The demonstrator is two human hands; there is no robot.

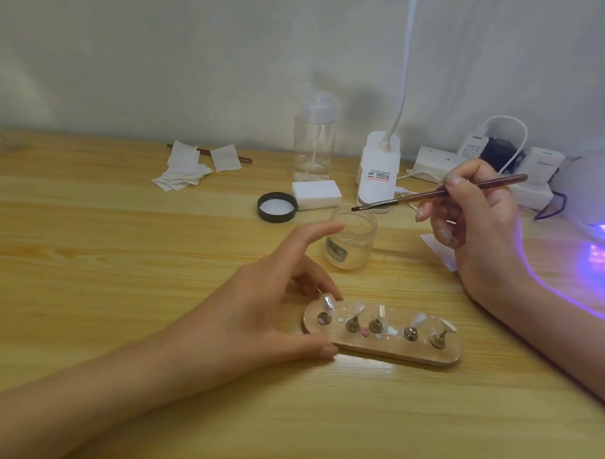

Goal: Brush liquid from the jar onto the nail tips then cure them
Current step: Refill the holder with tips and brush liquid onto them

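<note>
Pinching the light, thin brush (422,196) mid-handle with the right hand (479,228), gripping the stand (393,349) with the left hand (257,303) to steady tiny nail tips (381,312).

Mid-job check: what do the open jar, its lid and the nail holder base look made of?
Jar: clear, liquid visible through the wall; plastic or glass, cannot tell. Lid: black ribbed rim, white liner, likely plastic. Nail holder base: glossy translucent slab with bright highlights, probably acrylic; pegs look like shiny metal.
</note>
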